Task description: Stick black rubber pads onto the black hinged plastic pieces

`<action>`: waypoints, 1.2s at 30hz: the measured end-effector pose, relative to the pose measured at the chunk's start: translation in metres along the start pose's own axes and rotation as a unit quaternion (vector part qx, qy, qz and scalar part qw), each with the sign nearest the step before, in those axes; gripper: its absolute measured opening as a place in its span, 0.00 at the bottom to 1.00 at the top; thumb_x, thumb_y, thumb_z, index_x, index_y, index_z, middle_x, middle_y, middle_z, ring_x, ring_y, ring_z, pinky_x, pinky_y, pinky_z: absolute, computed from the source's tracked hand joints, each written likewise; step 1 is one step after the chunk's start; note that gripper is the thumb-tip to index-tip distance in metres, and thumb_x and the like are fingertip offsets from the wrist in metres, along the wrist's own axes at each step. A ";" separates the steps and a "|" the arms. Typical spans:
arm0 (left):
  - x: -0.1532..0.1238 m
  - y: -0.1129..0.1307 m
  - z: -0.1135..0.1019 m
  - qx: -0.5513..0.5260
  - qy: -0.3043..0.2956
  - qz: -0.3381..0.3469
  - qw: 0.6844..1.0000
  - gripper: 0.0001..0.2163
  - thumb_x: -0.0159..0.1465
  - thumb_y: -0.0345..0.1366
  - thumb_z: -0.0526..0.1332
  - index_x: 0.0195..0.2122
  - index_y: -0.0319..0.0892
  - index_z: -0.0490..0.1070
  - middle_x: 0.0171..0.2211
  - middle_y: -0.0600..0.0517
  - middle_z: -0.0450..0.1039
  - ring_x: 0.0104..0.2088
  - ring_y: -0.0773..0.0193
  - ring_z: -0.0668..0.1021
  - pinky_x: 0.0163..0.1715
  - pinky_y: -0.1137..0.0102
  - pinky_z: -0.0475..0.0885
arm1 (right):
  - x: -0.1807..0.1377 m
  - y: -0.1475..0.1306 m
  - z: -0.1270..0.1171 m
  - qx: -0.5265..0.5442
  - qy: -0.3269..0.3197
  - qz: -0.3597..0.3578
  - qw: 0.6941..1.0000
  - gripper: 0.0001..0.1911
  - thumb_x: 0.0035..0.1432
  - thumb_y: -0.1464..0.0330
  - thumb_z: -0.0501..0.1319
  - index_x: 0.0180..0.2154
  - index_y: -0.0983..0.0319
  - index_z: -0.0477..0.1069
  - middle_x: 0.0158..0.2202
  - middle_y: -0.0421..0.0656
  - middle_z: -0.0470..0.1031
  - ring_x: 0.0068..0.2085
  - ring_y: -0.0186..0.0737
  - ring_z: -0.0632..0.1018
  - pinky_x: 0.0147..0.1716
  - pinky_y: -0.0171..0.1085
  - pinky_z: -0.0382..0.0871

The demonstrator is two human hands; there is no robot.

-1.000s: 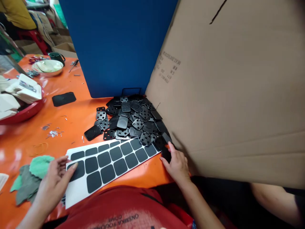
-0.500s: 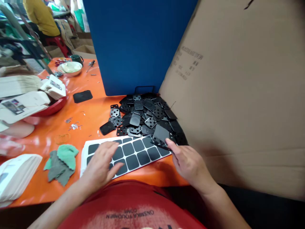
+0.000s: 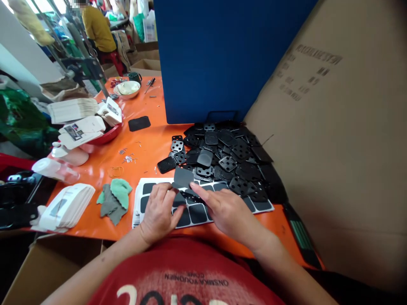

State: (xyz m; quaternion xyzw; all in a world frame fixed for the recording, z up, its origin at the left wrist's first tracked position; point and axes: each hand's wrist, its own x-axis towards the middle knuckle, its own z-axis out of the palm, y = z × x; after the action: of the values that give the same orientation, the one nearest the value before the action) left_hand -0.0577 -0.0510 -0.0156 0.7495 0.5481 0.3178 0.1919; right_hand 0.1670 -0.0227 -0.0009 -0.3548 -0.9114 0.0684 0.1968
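A white sheet of dark square stickers (image 3: 254, 206) lies at the near edge of the orange table (image 3: 149, 148). Both hands are over its left half. My right hand (image 3: 222, 209) pinches a black flat plastic piece (image 3: 183, 177) by its lower corner, held tilted above the sheet. My left hand (image 3: 160, 209) rests on the sheet with fingers curled, fingertips at the piece's lower edge. Behind the sheet spreads a pile of black plastic pieces (image 3: 229, 154), some with holes, against a blue panel (image 3: 222, 55).
A large cardboard sheet (image 3: 343, 140) stands along the right. On the left lie green cloth scraps (image 3: 115, 199), stacks of white cards (image 3: 68, 207), a red bowl with cards (image 3: 104, 135), a white bowl (image 3: 127, 89) and a black pad (image 3: 139, 123). A person in yellow sits far back.
My right hand carried a black piece from the pile's right end leftward over the sheet. My left hand moved right to meet it. The camera view swung left.
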 end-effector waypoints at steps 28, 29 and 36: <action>-0.008 -0.001 0.039 -0.567 -0.192 -0.533 0.598 0.12 0.56 0.18 0.53 0.36 0.34 0.71 0.26 0.49 0.73 0.27 0.64 0.79 0.36 0.65 0.77 | -0.028 0.002 0.050 0.527 -0.046 0.418 0.739 0.13 0.52 0.57 0.62 0.26 0.60 0.68 0.25 0.37 0.66 0.29 0.36 0.66 0.32 0.36 0.60; -0.008 -0.002 0.040 -0.569 -0.190 -0.534 0.596 0.12 0.56 0.19 0.53 0.36 0.34 0.71 0.26 0.49 0.73 0.27 0.64 0.79 0.35 0.65 0.77 | -0.025 0.003 0.051 0.528 -0.054 0.418 0.737 0.13 0.51 0.57 0.62 0.25 0.59 0.67 0.25 0.36 0.66 0.29 0.35 0.65 0.31 0.36 0.60; -0.008 -0.006 0.042 -0.561 -0.187 -0.545 0.594 0.15 0.56 0.19 0.51 0.41 0.29 0.71 0.27 0.43 0.76 0.24 0.63 0.79 0.32 0.65 0.77 | -0.017 0.004 0.058 0.520 -0.088 0.422 0.737 0.13 0.49 0.57 0.61 0.25 0.59 0.66 0.24 0.36 0.64 0.27 0.35 0.64 0.28 0.36 0.59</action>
State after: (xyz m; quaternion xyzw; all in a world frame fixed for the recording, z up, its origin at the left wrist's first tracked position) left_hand -0.0346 -0.0541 -0.0514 0.0984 0.5203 0.2517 0.8101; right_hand 0.1569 -0.0305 -0.0600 -0.5380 -0.5041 0.6385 0.2208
